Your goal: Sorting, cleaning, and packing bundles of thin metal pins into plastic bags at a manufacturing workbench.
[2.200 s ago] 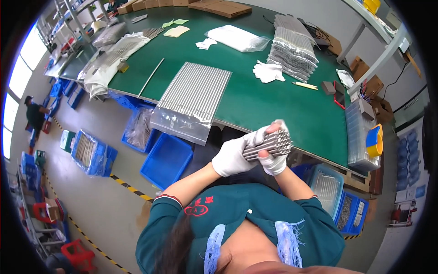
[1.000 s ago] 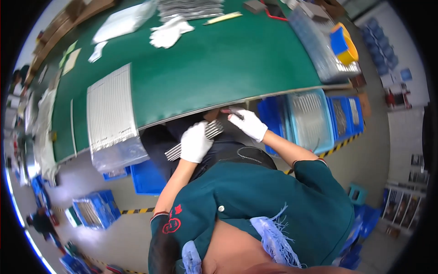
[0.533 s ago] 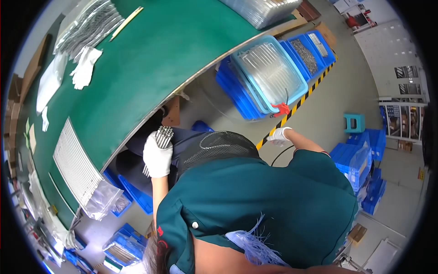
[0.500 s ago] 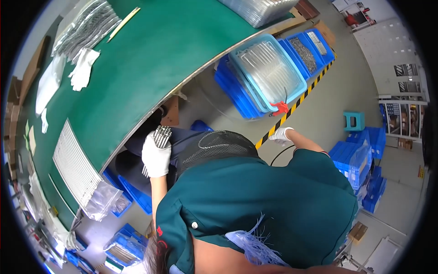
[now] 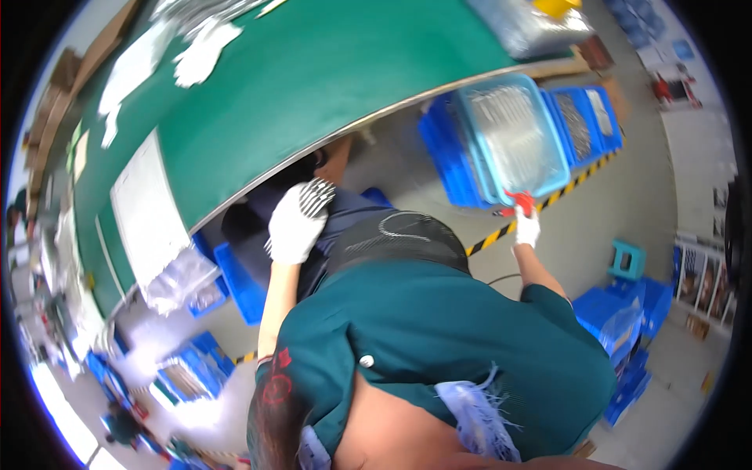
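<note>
My left hand, in a white glove, is wrapped round a bundle of thin metal rods above my lap. The rods' ends stick out on both sides of the fist. Out to the right, my gloved right hand has closed on a small red thing at the near rim of the light blue bin. Blur hides exactly what the red thing is. Many thin, clear or silvery pieces lie inside that bin.
On the green table are a white glove, a flat row of pale rods and a clear-wrapped pack. Blue bins stand beyond the light blue one, along yellow-black floor tape. A teal stool is farther right.
My right hand has reached forward to the bin's near rim and taken hold of the red thing. My left hand still grips the rods. The whole view has turned and shifted.
</note>
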A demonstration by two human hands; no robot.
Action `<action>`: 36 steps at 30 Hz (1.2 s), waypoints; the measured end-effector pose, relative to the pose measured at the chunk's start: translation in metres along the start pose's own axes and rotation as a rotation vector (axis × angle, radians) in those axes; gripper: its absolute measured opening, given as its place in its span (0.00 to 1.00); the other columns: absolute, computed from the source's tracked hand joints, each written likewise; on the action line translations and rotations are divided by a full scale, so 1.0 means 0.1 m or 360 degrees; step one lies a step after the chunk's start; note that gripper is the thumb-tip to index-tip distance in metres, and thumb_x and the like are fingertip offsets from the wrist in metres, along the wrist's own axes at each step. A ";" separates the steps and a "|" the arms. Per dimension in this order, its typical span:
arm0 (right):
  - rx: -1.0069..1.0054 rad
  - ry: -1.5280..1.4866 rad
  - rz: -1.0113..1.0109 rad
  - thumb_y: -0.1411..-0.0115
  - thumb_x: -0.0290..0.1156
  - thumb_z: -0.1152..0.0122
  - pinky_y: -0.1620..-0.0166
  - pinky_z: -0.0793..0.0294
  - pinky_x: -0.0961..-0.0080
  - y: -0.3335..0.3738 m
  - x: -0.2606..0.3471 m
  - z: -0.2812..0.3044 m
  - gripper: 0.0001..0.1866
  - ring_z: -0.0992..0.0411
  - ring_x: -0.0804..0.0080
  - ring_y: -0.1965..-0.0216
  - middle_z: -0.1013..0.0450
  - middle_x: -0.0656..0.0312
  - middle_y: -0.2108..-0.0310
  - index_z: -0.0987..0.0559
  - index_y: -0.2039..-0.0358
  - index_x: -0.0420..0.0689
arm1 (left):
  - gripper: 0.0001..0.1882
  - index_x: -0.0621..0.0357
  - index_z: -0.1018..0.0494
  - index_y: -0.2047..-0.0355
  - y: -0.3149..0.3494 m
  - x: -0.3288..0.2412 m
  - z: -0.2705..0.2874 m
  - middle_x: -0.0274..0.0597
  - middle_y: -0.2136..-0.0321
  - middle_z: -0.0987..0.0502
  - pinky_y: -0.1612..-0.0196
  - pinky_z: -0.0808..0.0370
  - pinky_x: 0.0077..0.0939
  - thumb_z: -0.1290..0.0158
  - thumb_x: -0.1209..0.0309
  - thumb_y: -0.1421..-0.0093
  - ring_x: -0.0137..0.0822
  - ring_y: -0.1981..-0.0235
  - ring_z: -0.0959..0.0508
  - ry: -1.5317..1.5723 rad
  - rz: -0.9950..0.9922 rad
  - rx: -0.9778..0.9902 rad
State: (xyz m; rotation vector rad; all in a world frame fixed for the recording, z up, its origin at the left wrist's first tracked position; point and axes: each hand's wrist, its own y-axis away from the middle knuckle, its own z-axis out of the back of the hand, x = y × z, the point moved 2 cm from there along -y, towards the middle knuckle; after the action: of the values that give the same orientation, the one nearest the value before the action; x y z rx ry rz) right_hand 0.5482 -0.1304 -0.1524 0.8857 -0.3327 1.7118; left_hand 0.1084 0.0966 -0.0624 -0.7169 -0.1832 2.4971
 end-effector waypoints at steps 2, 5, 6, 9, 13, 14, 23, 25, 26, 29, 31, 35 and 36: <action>-0.0139 -0.0192 0.0137 0.43 0.39 0.41 0.50 0.34 0.73 -0.11 -0.18 0.09 0.23 0.31 0.73 0.57 0.27 0.60 0.57 0.28 0.51 0.40 | 0.13 0.48 0.24 0.65 -0.09 -0.07 0.10 0.38 0.66 0.23 0.61 0.25 0.30 0.47 0.72 0.53 0.39 0.64 0.23 -0.0068 -0.0333 -0.0036; 0.0163 -0.0830 0.0287 0.37 0.31 0.50 0.54 0.30 0.74 0.10 0.36 0.17 0.17 0.30 0.74 0.61 0.30 0.61 0.59 0.33 0.49 0.42 | 0.14 0.48 0.24 0.62 -0.11 -0.09 0.25 0.37 0.63 0.24 0.58 0.26 0.28 0.46 0.71 0.52 0.38 0.61 0.24 0.0091 -0.0219 0.0028; 0.0155 -0.0914 0.0339 0.36 0.33 0.53 0.56 0.29 0.73 0.26 0.73 0.14 0.13 0.29 0.73 0.66 0.30 0.62 0.63 0.32 0.53 0.42 | 0.15 0.47 0.25 0.61 -0.05 0.02 0.21 0.38 0.61 0.25 0.57 0.26 0.27 0.46 0.70 0.51 0.38 0.60 0.24 0.0131 -0.0096 0.0080; 0.0233 -0.1259 0.0495 0.35 0.36 0.55 0.66 0.29 0.77 0.41 1.22 0.08 0.10 0.33 0.76 0.76 0.35 0.65 0.78 0.31 0.66 0.42 | 0.18 0.49 0.27 0.58 -0.05 0.04 0.29 0.40 0.59 0.25 0.56 0.26 0.28 0.44 0.65 0.51 0.40 0.60 0.24 0.0385 0.0227 0.0180; 0.0986 -0.1014 0.0867 0.39 0.40 0.48 0.75 0.37 0.83 0.78 2.26 0.24 0.14 0.37 0.79 0.81 0.32 0.63 0.77 0.28 0.69 0.39 | 0.20 0.51 0.28 0.57 -0.04 0.12 0.29 0.43 0.60 0.26 0.56 0.27 0.29 0.43 0.63 0.52 0.42 0.60 0.24 0.0335 0.0240 0.0313; 0.1021 -0.0659 0.1109 0.40 0.39 0.45 0.75 0.36 0.83 0.89 2.51 0.27 0.15 0.35 0.79 0.79 0.30 0.61 0.73 0.27 0.66 0.38 | 0.20 0.51 0.28 0.57 -0.05 0.09 0.31 0.43 0.60 0.26 0.56 0.27 0.29 0.44 0.63 0.52 0.42 0.60 0.24 0.0318 0.0240 0.0335; 0.2011 0.0711 0.0885 0.42 0.47 0.46 0.68 0.28 0.80 1.42 3.14 -0.43 0.26 0.28 0.76 0.73 0.25 0.59 0.69 0.29 0.48 0.44 | 0.16 0.49 0.25 0.60 -0.04 0.04 0.34 0.37 0.62 0.25 0.58 0.26 0.27 0.44 0.68 0.53 0.38 0.60 0.25 0.0101 -0.0211 0.0291; 0.2145 0.0609 0.0721 0.42 0.46 0.46 0.68 0.28 0.80 1.42 3.15 -0.41 0.25 0.29 0.78 0.73 0.25 0.61 0.71 0.29 0.48 0.44 | 0.17 0.50 0.25 0.61 -0.02 0.08 0.30 0.38 0.63 0.24 0.58 0.26 0.26 0.43 0.69 0.54 0.38 0.61 0.24 0.0449 0.0231 0.0392; 0.2270 0.0499 0.0546 0.41 0.46 0.46 0.69 0.28 0.80 1.45 3.16 -0.41 0.25 0.29 0.79 0.74 0.26 0.62 0.72 0.29 0.48 0.44 | 0.17 0.50 0.25 0.61 -0.03 0.07 0.32 0.38 0.63 0.24 0.58 0.26 0.26 0.43 0.69 0.54 0.38 0.61 0.24 0.0447 0.0230 0.0398; 0.2173 0.0573 0.0748 0.41 0.45 0.46 0.69 0.29 0.81 1.45 3.21 -0.50 0.24 0.30 0.79 0.74 0.26 0.65 0.72 0.29 0.48 0.46 | 0.17 0.53 0.26 0.61 -0.07 0.04 0.35 0.41 0.64 0.24 0.58 0.26 0.25 0.43 0.67 0.54 0.40 0.63 0.23 0.0670 0.0359 0.0406; 0.2322 0.0735 0.0412 0.41 0.46 0.47 0.65 0.28 0.78 1.46 3.22 -0.52 0.23 0.28 0.76 0.72 0.25 0.63 0.71 0.28 0.48 0.49 | 0.17 0.54 0.26 0.62 -0.08 0.01 0.39 0.41 0.66 0.23 0.60 0.25 0.26 0.42 0.66 0.54 0.40 0.65 0.22 0.0640 0.0472 0.0432; 0.2169 0.0686 0.0870 0.42 0.46 0.47 0.63 0.28 0.76 1.45 3.22 -0.58 0.23 0.27 0.72 0.72 0.24 0.62 0.71 0.28 0.50 0.47 | 0.16 0.53 0.26 0.63 -0.10 0.01 0.38 0.40 0.67 0.23 0.61 0.25 0.26 0.42 0.67 0.54 0.40 0.66 0.22 0.0724 0.0368 0.0426; 0.2306 0.0560 0.0871 0.42 0.47 0.47 0.63 0.28 0.76 1.48 3.26 -0.57 0.24 0.27 0.71 0.72 0.24 0.61 0.71 0.28 0.50 0.47 | 0.16 0.53 0.25 0.62 -0.11 0.01 0.37 0.40 0.67 0.23 0.61 0.25 0.26 0.42 0.68 0.54 0.40 0.66 0.23 0.0586 0.0281 0.0448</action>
State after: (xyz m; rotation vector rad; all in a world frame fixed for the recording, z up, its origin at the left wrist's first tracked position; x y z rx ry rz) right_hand 0.3595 0.0853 0.0704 1.5080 1.1669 2.5188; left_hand 0.0929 0.1077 -0.0284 -1.0881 0.3711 2.4274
